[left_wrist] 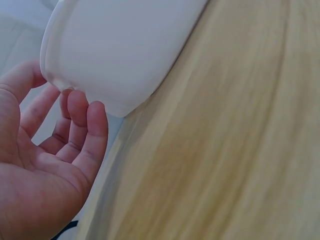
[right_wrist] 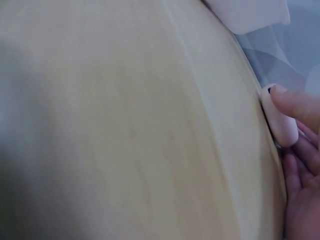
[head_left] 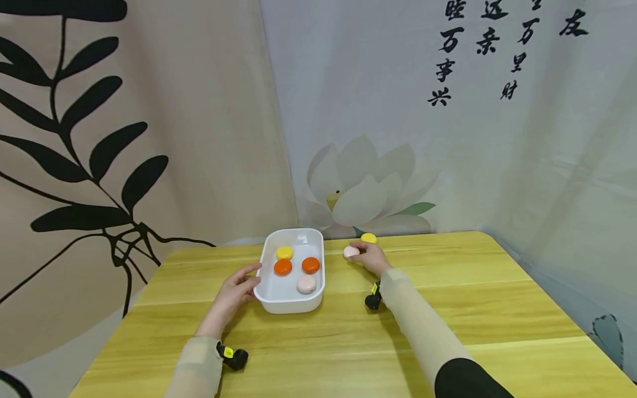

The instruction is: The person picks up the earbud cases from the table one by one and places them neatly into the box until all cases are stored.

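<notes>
Sleeves (head_left: 196, 365), left hand (head_left: 234, 294) gripping tub (head_left: 291, 305); right hand (head_left: 372, 257) pinching pale disc (head_left: 350, 252), perhaps touching table (head_left: 308, 354)

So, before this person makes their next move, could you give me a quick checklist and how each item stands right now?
1. White tub held: ok, the left hand grips its left side.
2. Pale pink disc in hand: ok, the right hand pinches it.
3. That disc lifted off the table: cannot tell.
4. Room in the tub: ok, bare bottom shows around the four discs inside.
5. All discs in the tub: not ok, the pinched one and a yellow disc are outside.
</notes>
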Available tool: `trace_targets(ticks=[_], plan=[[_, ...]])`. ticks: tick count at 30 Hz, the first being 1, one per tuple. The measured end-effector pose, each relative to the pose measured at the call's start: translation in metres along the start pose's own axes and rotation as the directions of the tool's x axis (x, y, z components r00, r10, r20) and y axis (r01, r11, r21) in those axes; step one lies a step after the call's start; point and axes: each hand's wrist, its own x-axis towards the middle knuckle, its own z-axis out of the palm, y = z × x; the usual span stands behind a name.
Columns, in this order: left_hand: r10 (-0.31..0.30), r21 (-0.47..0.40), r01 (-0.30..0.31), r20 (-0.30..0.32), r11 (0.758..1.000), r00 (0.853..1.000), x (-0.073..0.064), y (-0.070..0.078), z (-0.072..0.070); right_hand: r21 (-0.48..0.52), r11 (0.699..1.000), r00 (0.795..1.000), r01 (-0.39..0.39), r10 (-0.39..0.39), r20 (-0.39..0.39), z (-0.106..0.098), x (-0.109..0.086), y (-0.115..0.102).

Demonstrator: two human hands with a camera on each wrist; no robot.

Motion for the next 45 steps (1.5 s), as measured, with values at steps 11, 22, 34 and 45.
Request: trace_targets(ticks=[11,22,34,45], plan=[[0.018,0.011,-0.018,0.015,1.0,1.0,-0.003,0.001,-0.002,0.014,0.999,0.999,-0.035,0.035,0.003,-0.003,-0.006,-0.003],[0.035,0.067,-0.034,-0.013,0.997,0.999,-0.003,0.005,0.0,-0.007,1.0,1.0,-0.025,0.025,-0.011,-0.001,-0.005,0.001],[0.049,0.099,-0.047,-0.019,0.994,0.999,-0.003,0.011,0.0,-0.019,1.0,1.0,-0.01,0.01,-0.009,-0.002,-0.009,0.0],[0.042,0.126,-0.039,-0.023,0.991,0.999,0.0,0.007,0.0,-0.028,1.0,1.0,0.005,-0.005,-0.003,-0.003,-0.01,-0.001]])
